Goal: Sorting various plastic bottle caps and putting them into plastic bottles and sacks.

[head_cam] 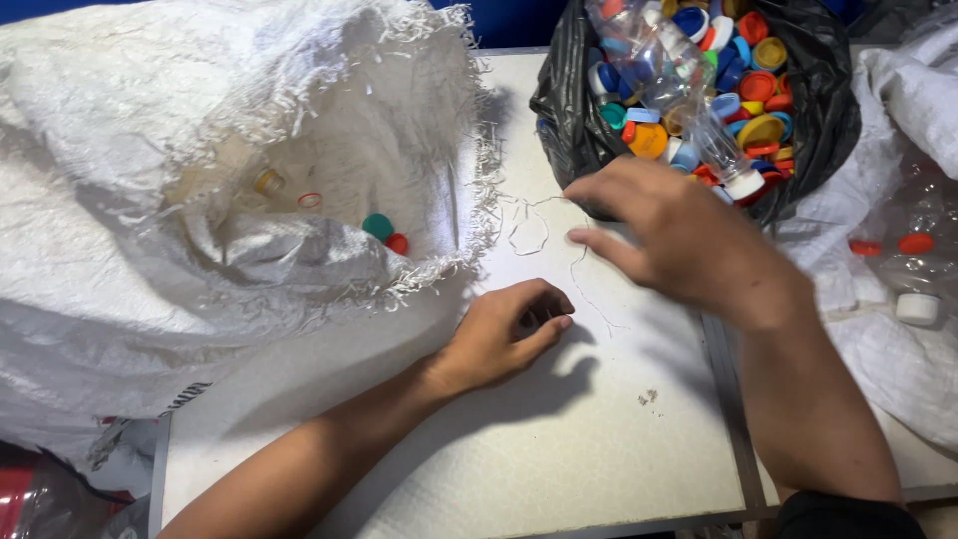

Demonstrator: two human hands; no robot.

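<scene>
My right hand [689,240] hovers, blurred, over the white table [559,449] at the front edge of a black bag [569,110]. Its fingers are spread and point left. A clear plastic bottle [689,90] with a white cap lies slanted on the coloured bottle caps [758,90] in that bag. Its capped end is just behind my knuckles, and I see no grip on it. My left hand [509,334] rests on the table with fingers curled and thumb against the forefinger. Nothing shows inside it. It is beside the frayed mouth of a white woven sack [150,150].
Inside the white sack lie clear bottles, a green cap [377,226] and a red cap [397,243]. Loose white threads [529,235] lie on the table between the hands. At the right, another white sack [898,369] holds clear bottles with red caps [915,243].
</scene>
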